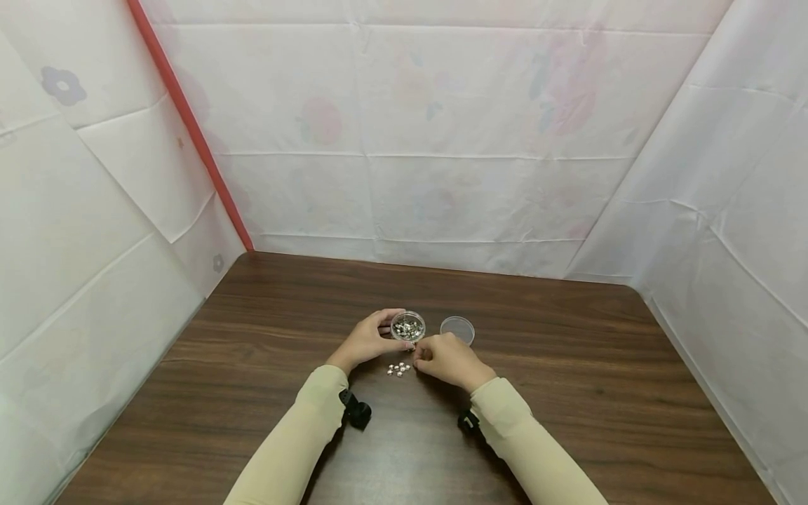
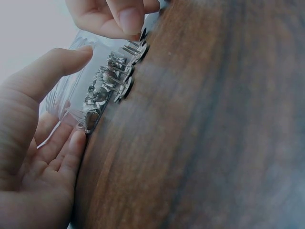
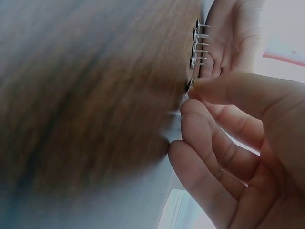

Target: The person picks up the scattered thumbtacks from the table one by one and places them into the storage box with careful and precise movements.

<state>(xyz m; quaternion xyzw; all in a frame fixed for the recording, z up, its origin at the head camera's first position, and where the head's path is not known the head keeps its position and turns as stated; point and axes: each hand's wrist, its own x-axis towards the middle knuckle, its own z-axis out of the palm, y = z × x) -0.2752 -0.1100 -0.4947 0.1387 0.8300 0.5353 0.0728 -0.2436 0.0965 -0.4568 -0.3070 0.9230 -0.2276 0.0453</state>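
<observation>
Thumb and fingers of my left hand (image 1: 368, 338) curl round a clear round tub (image 1: 407, 315) filled with silvery thumbtacks (image 1: 408, 327), which stands on the table. Just in front of it, several loose thumbtacks (image 1: 398, 369) lie heads down with their points up, seen side-on in the right wrist view. My right hand (image 1: 449, 359) is low at the end of this group. Between its thumb and forefinger it pinches one thumbtack (image 3: 189, 86), mostly hidden by the thumb, close to the tabletop.
A clear round lid (image 1: 457, 328) lies on the brown wooden table (image 1: 568, 393), right of the tub and just beyond my right hand. White patterned cloth (image 1: 442, 126) hangs behind the table and along both sides.
</observation>
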